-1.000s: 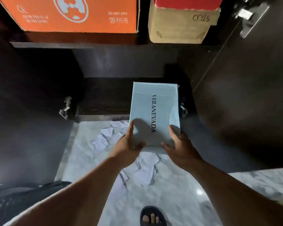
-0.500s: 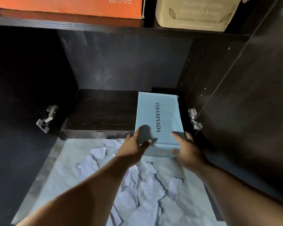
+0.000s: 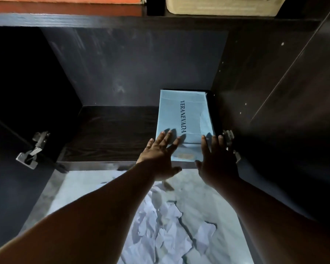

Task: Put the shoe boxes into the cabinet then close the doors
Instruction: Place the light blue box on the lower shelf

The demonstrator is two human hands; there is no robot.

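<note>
**A:** Your blue shoe box [image 3: 185,126] has slid deeper in. It now sits on the cabinet floor [image 3: 111,134], far right, by the wall.

**B:** And my hands?

**A:** Your left hand [image 3: 160,155] and right hand [image 3: 215,159] have let go, fingers straight, touching its near end.

**B:** Any words?

**A:** "VERANEVADA." The doors come next, I think.

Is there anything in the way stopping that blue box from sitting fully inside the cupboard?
Nothing visible. The blue box lies on the bottom shelf against the right wall, with bare shelf beside it. Left hand and right hand are open at its near end.
</note>
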